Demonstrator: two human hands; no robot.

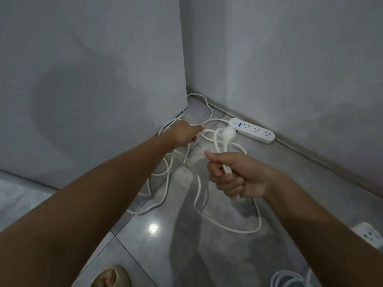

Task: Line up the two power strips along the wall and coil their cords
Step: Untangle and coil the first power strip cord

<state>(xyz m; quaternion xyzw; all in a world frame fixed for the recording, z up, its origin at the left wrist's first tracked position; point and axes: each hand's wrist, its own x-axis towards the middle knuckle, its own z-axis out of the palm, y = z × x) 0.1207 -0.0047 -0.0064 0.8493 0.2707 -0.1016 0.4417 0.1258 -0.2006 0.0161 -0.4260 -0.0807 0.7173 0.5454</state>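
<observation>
Left hand (184,133): I see it stretched out toward the white cabinet (93,79), fingers curled round a strand of the loose cord (199,193), thumb lying along it.
Right hand (234,175): nearer to me, made into a fist round a few strands of that cord, thumb pressed on top.
Plug (229,132): stands up above the right fist on the strands it holds — I cannot tell which strip it belongs to.
Loose cord: sprawls in wide tangled loops over the grey tile floor (186,245) between the cabinet and my hands; one run snakes back into the corner.
First power strip (251,130): flat on the floor, its long side against the foot of the wall (290,59), a blue light showing at its left end, where its cord comes out.
Second power strip (367,235): only a corner shows at the right edge, well apart from the first.
Coiled cord (288,278): a neat bundle of loops at the bottom edge — partly cut off.
Foot (112,276): in a sandal, bottom left of centre.
</observation>
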